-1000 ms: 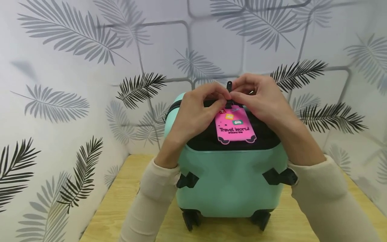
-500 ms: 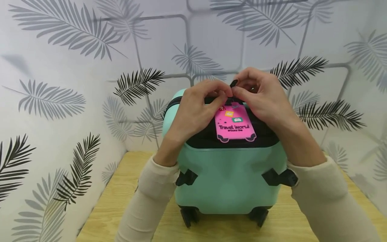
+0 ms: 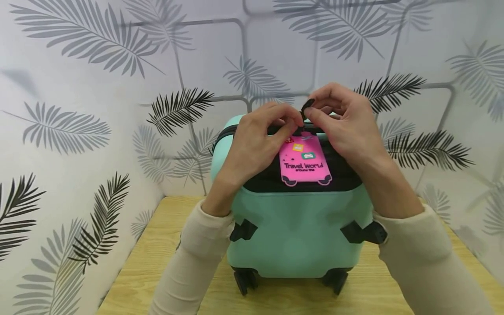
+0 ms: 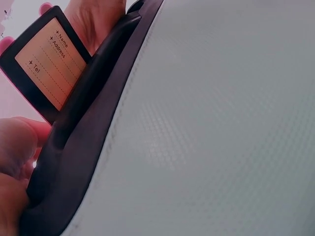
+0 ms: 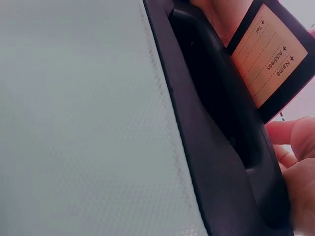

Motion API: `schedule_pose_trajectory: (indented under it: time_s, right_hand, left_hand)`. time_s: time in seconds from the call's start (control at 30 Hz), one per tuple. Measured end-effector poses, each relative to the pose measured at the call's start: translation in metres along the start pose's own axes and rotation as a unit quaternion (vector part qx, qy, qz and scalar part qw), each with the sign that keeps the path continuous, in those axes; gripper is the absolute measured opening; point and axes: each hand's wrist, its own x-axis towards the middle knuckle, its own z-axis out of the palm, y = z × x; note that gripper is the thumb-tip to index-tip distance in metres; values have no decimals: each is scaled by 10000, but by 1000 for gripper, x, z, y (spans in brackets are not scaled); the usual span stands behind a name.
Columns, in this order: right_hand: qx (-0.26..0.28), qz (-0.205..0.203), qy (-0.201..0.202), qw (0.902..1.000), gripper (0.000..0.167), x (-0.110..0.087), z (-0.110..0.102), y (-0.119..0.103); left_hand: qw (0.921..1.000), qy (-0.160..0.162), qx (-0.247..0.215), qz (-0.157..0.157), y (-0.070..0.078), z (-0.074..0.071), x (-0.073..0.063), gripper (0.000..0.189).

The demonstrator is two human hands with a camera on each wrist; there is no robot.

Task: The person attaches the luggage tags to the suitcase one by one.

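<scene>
A mint-green suitcase [image 3: 295, 236] with a black top panel stands in front of me. Over that panel lies a pink luggage tag [image 3: 304, 164], printed "Travel World", hanging from a black strap [image 3: 308, 105]. My left hand [image 3: 260, 140] pinches the strap low down, just above the tag. Higher up, my right hand [image 3: 350, 127] pinches the strap's free end between thumb and index finger. Both wrist views show the tag's back, with Name, Address and Tel lines, beside the suitcase's black carry handle [image 5: 241, 101]. The fingertips partly hide the strap's lower part.
The suitcase rests on its black wheels [image 3: 246, 282] on a light wooden table [image 3: 145, 262]. Black corner pieces [image 3: 244, 230] jut from its near side, close to my sleeves. A leaf-patterned wall [image 3: 220, 52] rises behind and along both sides.
The strap's free end, upright a second ago, now leans to the right. My right hand has come up slightly with it. My left hand keeps nearly the same place; the head view has shifted a little.
</scene>
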Motion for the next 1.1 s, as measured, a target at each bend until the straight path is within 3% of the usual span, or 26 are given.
schedule_pose_trajectory:
  time_s: [0.3, 0.73, 1.1]
  right_hand:
    - [352, -319, -100, 9988, 12, -3, -3, 2]
    - [682, -426, 52, 9967, 9, -11, -6, 2]
    - [1910, -352, 310, 9805, 10, -13, -14, 5]
  left_hand:
    - [9998, 107, -149, 23, -1, 0, -3, 7]
    - [9997, 150, -87, -145, -2, 2, -5, 7]
    - [9994, 234, 235, -5, -2, 1, -2, 8]
